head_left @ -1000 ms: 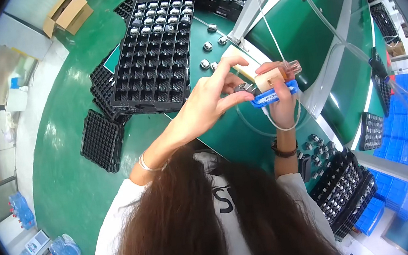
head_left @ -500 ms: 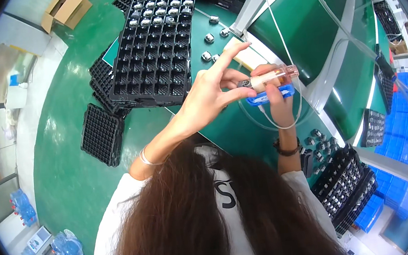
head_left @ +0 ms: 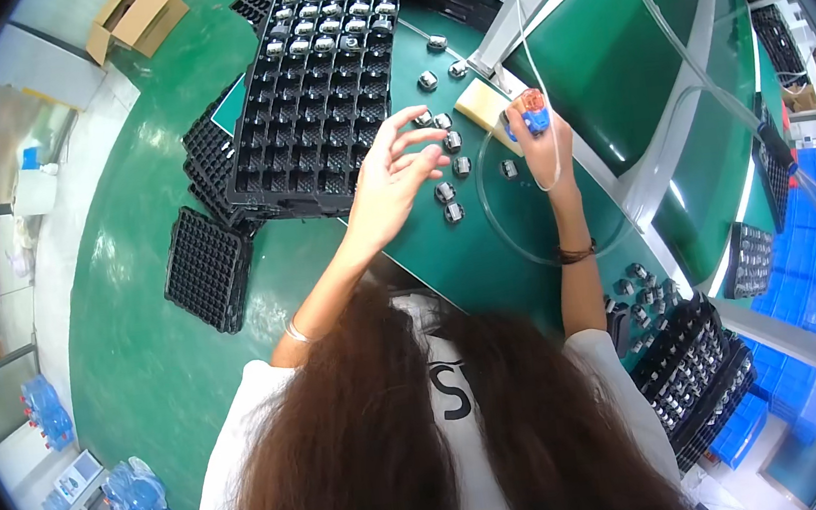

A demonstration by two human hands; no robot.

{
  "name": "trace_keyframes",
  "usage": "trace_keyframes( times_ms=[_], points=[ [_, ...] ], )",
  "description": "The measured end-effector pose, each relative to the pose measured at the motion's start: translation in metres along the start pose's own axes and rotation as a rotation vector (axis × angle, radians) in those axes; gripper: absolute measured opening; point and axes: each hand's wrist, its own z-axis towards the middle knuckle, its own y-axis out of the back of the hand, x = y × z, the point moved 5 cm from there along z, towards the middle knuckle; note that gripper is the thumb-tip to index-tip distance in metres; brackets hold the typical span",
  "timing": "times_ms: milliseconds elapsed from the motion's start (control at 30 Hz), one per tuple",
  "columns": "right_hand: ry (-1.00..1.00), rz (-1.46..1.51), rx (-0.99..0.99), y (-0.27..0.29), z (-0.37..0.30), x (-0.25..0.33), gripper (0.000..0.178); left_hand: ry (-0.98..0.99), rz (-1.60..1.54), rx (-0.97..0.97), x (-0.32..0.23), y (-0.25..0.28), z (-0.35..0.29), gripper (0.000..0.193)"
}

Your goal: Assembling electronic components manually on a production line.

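My left hand (head_left: 392,171) is open, its fingers apart and curved beside the loose small silver-and-black parts (head_left: 452,140) on the green table. Nothing shows in it. My right hand (head_left: 547,150) is closed around a small blue-and-clear handheld tool with an orange-red end (head_left: 534,105), held upright near a pale yellow block (head_left: 482,106). The fingers hide most of this tool. Left of the hands lies a black compartment tray (head_left: 313,125); similar silver parts fill its far rows, and the near compartments show bare black.
Clear tubing (head_left: 488,208) loops over the green table (head_left: 526,231), and a white cable hangs by my right hand. A metal post (head_left: 527,15) rises beyond. More black trays (head_left: 203,268) are stacked at left, with filled ones (head_left: 697,358) at lower right beside loose parts.
My hands have moved apart: the left to the left, the right away from me with the tool, now upright. Loose parts that the hands covered now show on the table.
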Motion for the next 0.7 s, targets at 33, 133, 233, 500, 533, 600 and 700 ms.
trace_keyframes(
  times_ms=[33, 133, 233, 500, 533, 600, 700],
  points=[
    [-0.001, -0.002, 0.001, -0.001, 0.000, 0.000, 0.023, 0.023, 0.006, -0.006, 0.003, 0.004, -0.003, 0.047],
    [-0.054, -0.026, -0.018, -0.002, -0.001, 0.001, 0.025, 0.040, -0.017, -0.031, 0.007, 0.010, -0.010, 0.043],
    [-0.029, -0.030, -0.018, -0.005, 0.003, 0.001, 0.025, 0.065, -0.025, -0.055, 0.007, 0.010, -0.016, 0.039],
    [0.015, -0.094, -0.046, -0.007, 0.007, 0.001, 0.025, 0.060, 0.041, -0.075, -0.002, 0.015, -0.023, 0.042],
    [0.018, -0.091, -0.047, -0.007, 0.007, 0.002, 0.025, 0.057, 0.053, -0.093, -0.005, 0.016, -0.024, 0.040],
    [-0.004, -0.113, -0.049, -0.007, 0.007, 0.003, 0.026, 0.030, 0.126, -0.077, -0.009, 0.026, -0.020, 0.038],
    [-0.025, -0.114, -0.031, -0.008, 0.007, 0.001, 0.026, -0.072, 0.407, -0.140, -0.037, 0.047, 0.000, 0.028]
  ],
)
